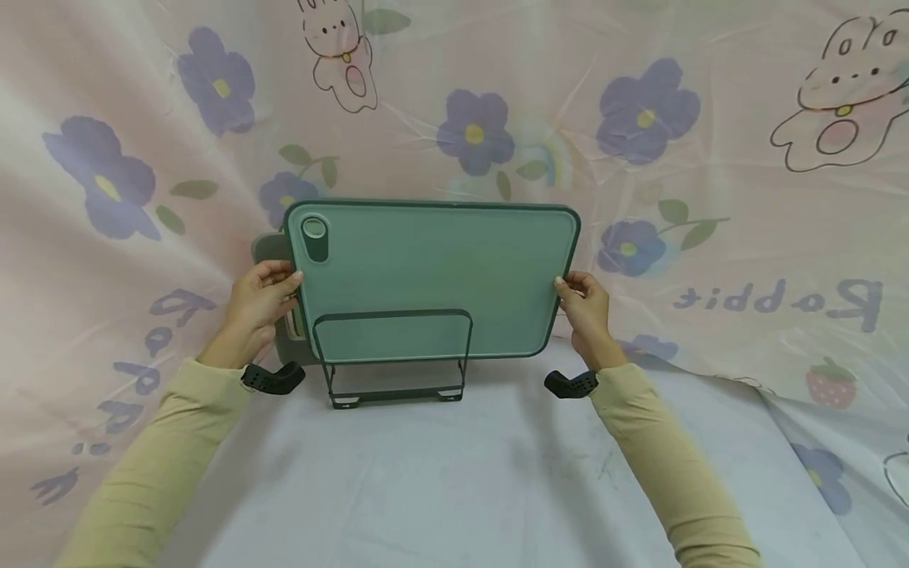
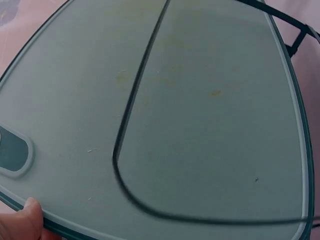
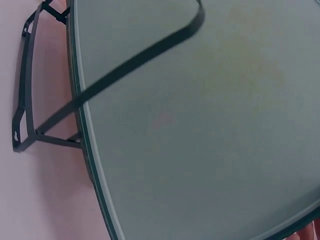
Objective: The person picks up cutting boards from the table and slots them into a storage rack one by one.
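A green cutting board (image 1: 426,268) with a dark rim and a slot at its upper left corner stands on its long edge in a black wire rack (image 1: 398,394). My left hand (image 1: 254,312) pinches the board's left edge, thumb on the front face. At the opposite short edge my right hand (image 1: 588,317) grips it, thumb in front and fingers behind. Faint stains mark the cutting board (image 2: 215,130) in the left wrist view. The rack's front loop crosses before the board (image 3: 210,140) in the right wrist view, where only a few right fingertips (image 3: 306,233) show.
Behind the board's left end stands another greyish-green board (image 1: 268,248), mostly hidden. The rack rests on a white-covered table (image 1: 426,489). A pink curtain (image 1: 540,47) printed with flowers and rabbits hangs behind. Each wrist wears a black band (image 1: 273,379).
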The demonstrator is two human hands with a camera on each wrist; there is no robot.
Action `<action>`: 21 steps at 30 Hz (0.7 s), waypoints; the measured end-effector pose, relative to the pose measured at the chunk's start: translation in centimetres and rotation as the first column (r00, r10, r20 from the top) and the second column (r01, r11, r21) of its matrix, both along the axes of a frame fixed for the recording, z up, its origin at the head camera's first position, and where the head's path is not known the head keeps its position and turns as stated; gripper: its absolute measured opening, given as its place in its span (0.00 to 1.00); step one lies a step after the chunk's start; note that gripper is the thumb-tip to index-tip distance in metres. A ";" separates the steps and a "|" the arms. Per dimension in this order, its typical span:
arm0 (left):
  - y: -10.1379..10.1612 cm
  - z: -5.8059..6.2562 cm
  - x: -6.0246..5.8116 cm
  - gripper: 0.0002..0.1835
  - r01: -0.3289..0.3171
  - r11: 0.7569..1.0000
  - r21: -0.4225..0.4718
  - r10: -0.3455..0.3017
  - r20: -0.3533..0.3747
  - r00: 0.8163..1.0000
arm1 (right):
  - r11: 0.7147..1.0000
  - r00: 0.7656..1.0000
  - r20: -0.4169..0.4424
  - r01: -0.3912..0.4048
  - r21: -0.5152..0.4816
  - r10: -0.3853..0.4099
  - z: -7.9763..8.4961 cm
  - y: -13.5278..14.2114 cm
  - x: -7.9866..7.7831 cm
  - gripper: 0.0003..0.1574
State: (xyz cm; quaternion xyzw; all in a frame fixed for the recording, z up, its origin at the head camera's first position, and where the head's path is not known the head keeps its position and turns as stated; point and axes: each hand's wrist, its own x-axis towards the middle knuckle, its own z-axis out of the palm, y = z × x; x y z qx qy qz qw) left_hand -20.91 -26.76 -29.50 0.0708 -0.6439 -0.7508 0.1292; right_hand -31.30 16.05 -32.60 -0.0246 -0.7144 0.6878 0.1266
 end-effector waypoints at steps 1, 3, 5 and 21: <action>-0.2 -0.1 0.1 0.09 -0.009 1.000 0.005 0.009 0.000 1.000 | 1.000 1.000 0.003 -0.004 0.008 0.004 -0.1 -0.3 0.0 0.11; -0.6 -0.2 0.3 0.10 -0.024 1.000 0.011 0.024 0.005 1.000 | 1.000 1.000 0.004 -0.014 0.011 0.014 -0.3 -0.8 -0.1 0.12; -1.0 -0.3 0.5 0.10 -0.036 0.999 0.005 0.036 0.010 0.999 | 1.000 1.000 0.007 -0.024 0.009 0.023 -0.4 -1.2 -0.1 0.12; -3.4 -1.8 1.7 0.07 -0.047 0.988 0.144 0.049 -0.009 0.999 | 0.995 0.995 0.025 -0.094 0.023 0.094 -1.7 -3.6 0.3 0.15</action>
